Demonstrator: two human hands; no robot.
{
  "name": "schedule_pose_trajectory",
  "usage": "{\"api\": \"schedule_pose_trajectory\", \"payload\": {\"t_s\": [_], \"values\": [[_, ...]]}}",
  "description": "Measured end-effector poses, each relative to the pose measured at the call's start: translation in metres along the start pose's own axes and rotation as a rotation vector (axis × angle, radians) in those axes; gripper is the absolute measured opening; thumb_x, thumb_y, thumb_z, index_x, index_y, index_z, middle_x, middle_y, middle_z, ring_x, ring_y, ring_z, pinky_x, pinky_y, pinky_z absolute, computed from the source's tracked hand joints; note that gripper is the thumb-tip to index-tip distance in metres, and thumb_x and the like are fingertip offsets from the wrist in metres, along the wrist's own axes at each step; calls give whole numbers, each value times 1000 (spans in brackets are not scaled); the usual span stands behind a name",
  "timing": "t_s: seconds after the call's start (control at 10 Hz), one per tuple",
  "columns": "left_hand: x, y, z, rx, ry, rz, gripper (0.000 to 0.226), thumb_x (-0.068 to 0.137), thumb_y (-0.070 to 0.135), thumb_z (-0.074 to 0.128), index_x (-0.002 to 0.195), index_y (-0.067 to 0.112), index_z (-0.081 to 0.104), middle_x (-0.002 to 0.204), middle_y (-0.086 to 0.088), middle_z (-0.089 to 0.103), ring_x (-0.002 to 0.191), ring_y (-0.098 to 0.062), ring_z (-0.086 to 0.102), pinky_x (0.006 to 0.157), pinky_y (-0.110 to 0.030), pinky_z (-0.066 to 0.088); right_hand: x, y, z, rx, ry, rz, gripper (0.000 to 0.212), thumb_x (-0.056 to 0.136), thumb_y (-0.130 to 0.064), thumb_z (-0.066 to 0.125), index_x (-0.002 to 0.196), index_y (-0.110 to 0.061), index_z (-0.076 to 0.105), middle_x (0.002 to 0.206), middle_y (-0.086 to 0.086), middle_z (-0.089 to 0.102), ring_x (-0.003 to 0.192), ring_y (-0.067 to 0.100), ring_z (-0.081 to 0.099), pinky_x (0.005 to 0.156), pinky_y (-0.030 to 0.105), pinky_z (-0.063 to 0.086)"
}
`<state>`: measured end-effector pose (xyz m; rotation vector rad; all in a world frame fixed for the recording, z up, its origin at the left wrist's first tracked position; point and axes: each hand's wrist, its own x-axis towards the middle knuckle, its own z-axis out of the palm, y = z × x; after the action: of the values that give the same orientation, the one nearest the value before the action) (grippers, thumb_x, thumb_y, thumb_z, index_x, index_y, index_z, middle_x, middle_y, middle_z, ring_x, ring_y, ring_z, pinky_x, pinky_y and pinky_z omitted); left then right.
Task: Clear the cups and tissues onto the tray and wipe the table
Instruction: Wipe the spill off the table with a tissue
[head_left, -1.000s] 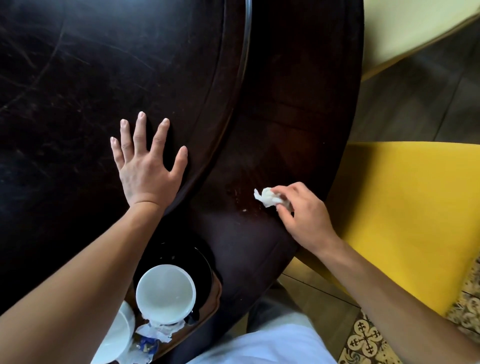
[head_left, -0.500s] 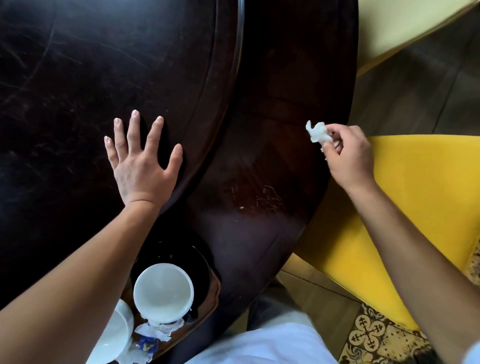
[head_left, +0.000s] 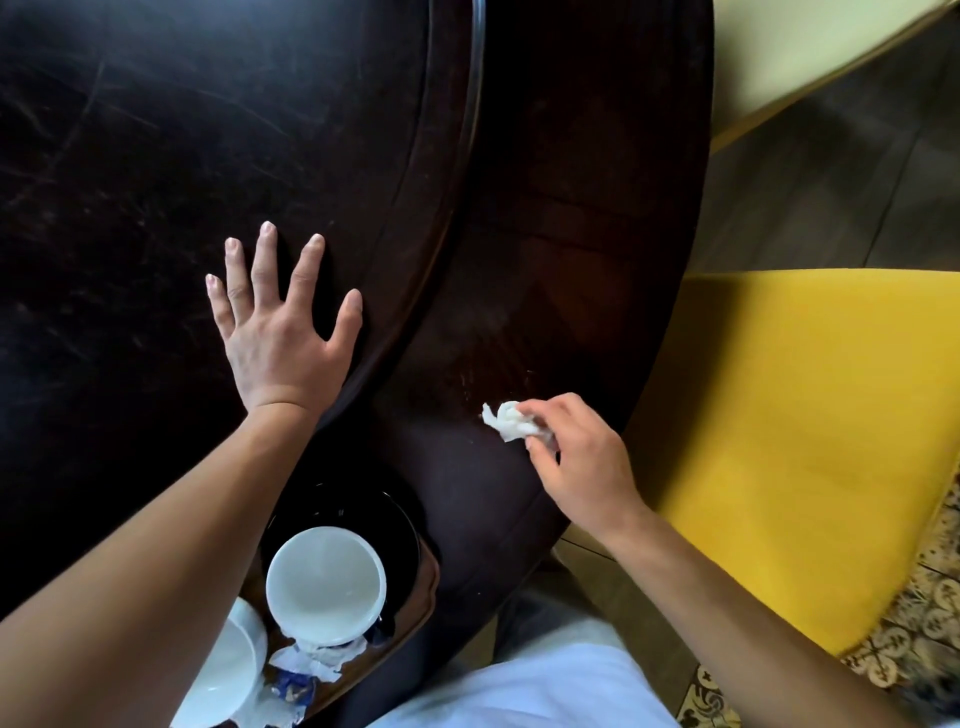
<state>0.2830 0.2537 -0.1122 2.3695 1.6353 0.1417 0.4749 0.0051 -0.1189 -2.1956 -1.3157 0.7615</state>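
Observation:
My right hand (head_left: 576, 457) pinches a crumpled white tissue (head_left: 506, 422) against the outer ring of the dark wooden table (head_left: 571, 260), near its front edge. My left hand (head_left: 278, 332) lies flat with fingers spread on the raised inner disc (head_left: 208, 130) of the table. At the bottom left a wooden tray (head_left: 423, 592) holds a white cup (head_left: 326, 584) on a black plate (head_left: 384, 514), a second white cup (head_left: 228, 670) partly hidden by my left forearm, and used tissues (head_left: 311, 660).
A yellow chair seat (head_left: 789, 441) stands right of the table, close to my right arm. A pale yellow chair (head_left: 810, 47) is at the top right. Patterned floor tiles (head_left: 914, 623) and wooden floor show beyond.
My right hand swept the tissue out to the table's right edge and has now come back toward me, to the near part of the ring. My left hand stayed put.

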Motion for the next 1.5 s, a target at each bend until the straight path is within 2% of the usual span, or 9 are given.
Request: {"api": "schedule_pose_trajectory", "payload": {"t_s": [0.3, 0.5, 0.6, 0.7, 0.9, 1.1, 1.3, 1.4, 1.5], "values": [[0, 1, 0, 6, -11, -3, 65, 100, 63, 42, 159, 36, 33, 173, 0, 12, 159, -30, 0, 127, -52, -3, 36, 27, -34, -21, 217, 111, 31, 89, -13, 69, 120, -16, 69, 106, -1, 64, 83, 15, 63, 74, 28, 52], [1, 0, 0, 6, -1, -1, 65, 100, 63, 42, 158, 35, 35, 172, 0, 14, 159, -31, 2, 127, -53, -1, 16, 7, -8, 10, 103, 86, 36, 84, -13, 72, 119, -20, 67, 106, -5, 62, 79, 12, 61, 75, 31, 55], [2, -1, 0, 7, 1, 0, 65, 100, 63, 41, 158, 36, 35, 172, 0, 14, 159, -31, 2, 127, -54, 0, 4, -14, 10, 24, -11, 17, 34, 85, -17, 72, 118, -23, 67, 106, -7, 62, 89, 12, 65, 77, 33, 57], [1, -1, 1, 7, 0, 2, 65, 99, 63, 41, 158, 36, 35, 172, 0, 14, 159, -31, 2, 127, -55, 0, 9, -23, 10, 55, -24, -24, 32, 87, -15, 72, 118, -21, 68, 107, -7, 63, 92, 11, 65, 77, 32, 58], [2, -1, 1, 4, 2, 3, 65, 100, 63, 41, 158, 36, 35, 172, 0, 14, 159, -31, 2, 127, -54, 0, 69, -23, -7, 26, 103, -39, 33, 85, -12, 69, 117, -21, 71, 104, -4, 62, 91, 16, 63, 79, 34, 54], [1, -1, 0, 6, 1, 5, 65, 100, 63, 41, 158, 35, 35, 172, -1, 14, 159, -31, 2, 127, -54, 0, 89, -35, 9, -99, -68, -198, 31, 87, -16, 66, 116, -26, 73, 103, -3, 62, 93, 18, 61, 72, 33, 54], [0, -2, 0, 10, 5, 11, 65, 100, 62, 41, 158, 36, 35, 172, 0, 14, 159, -31, 3, 127, -55, 1, 44, -20, -6, -188, -278, -342, 29, 84, -13, 69, 108, -29, 74, 101, -4, 60, 89, 17, 59, 65, 34, 55], [1, -2, 1, 10, 8, 8, 64, 100, 62, 42, 158, 36, 35, 172, 0, 14, 159, -31, 3, 127, -55, 1, 34, -11, -20, -165, -321, -308, 27, 85, -13, 69, 106, -29, 75, 99, -8, 61, 88, 11, 58, 68, 31, 55], [1, -2, 2, 10, 11, 7, 64, 100, 62, 43, 158, 36, 35, 172, 0, 15, 159, -31, 3, 127, -54, 1, 45, 0, -35, -16, -188, -140, 28, 83, -15, 73, 107, -27, 76, 100, -8, 64, 83, 7, 60, 77, 28, 53]]}}
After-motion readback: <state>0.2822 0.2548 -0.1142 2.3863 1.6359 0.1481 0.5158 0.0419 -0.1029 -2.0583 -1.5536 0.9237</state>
